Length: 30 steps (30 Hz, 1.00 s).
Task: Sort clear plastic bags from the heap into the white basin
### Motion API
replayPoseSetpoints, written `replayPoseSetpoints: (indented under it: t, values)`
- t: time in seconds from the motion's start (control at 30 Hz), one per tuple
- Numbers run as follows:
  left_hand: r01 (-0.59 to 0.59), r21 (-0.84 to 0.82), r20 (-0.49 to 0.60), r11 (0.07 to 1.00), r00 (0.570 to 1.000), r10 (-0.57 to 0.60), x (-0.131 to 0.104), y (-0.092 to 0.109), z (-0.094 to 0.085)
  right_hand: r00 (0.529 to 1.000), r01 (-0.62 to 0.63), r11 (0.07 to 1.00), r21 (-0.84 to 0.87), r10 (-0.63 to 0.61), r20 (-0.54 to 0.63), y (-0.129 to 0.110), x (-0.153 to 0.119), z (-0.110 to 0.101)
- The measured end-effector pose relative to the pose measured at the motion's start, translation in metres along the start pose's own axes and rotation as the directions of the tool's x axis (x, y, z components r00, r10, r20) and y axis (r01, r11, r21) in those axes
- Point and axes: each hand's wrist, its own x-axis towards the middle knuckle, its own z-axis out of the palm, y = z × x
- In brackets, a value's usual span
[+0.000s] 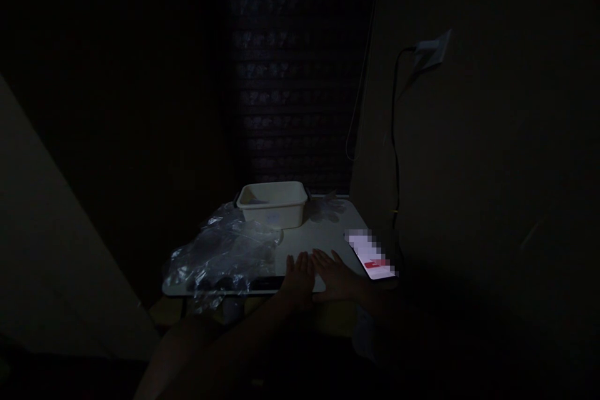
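Observation:
The scene is very dark. My left hand (299,275) lies flat, palm down, near the front edge of a small white table (323,234), its fingers pointing forward. Close beside it on the right, my right hand (334,275) also rests flat, its thumb side towards the left hand and its fingers stretched out. Neither hand appears to hold anything. A pale, flat surface (319,284) shows by the hands. To the right of my right hand lies a phone (368,256) with its screen lit.
A white basin (274,215) with dark handles stands at the table's back. Crumpled clear plastic (225,253) covers the left side and hangs over the front edge. Behind is a dark slatted blind (295,81). A black cable (394,137) runs down the right wall from an outlet (434,53).

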Motion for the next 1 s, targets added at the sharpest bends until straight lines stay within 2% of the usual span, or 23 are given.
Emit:
replayPoseSetpoints:
  t: [0.2, 0.37, 0.5, 0.67, 0.77, 0.9, 1.0]
  values:
    - [-0.025, 0.06, -0.056, 0.998, 0.998, 0.028, -0.004, -0.002, 0.002, 1.0, -0.016, 1.0, -0.02, 0.016, 0.022, 0.004, -0.002, -0.007]
    - [-0.031, 0.113, -0.142, 0.993, 0.989, 0.047, -0.012, -0.003, 0.009, 0.99, -0.124, 0.992, -0.01, 0.124, 0.072, 0.015, -0.011, -0.018]
    - [-0.076, 0.113, -0.205, 0.991, 0.974, 0.099, -0.016, -0.004, 0.008, 0.981, -0.148, 0.989, 0.024, 0.144, 0.133, 0.02, -0.018, -0.027]
    - [-0.187, 0.005, -0.245, 0.982, 0.952, 0.182, -0.021, -0.005, -0.002, 0.965, -0.192, 0.98, 0.059, 0.178, 0.192, 0.024, -0.021, -0.038]
    - [-0.214, -0.085, -0.286, 0.973, 0.941, 0.182, -0.023, -0.006, -0.007, 0.952, -0.234, 0.969, 0.079, 0.212, 0.22, 0.027, -0.023, -0.042]
    - [-0.179, -0.172, -0.297, 0.969, 0.947, 0.122, -0.022, -0.006, -0.014, 0.945, -0.256, 0.961, 0.103, 0.227, 0.237, 0.029, -0.025, -0.047]
    - [-0.125, -0.154, -0.24, 0.98, 0.967, 0.086, -0.02, -0.006, -0.019, 0.943, -0.263, 0.958, 0.117, 0.229, 0.242, 0.028, -0.026, -0.051]
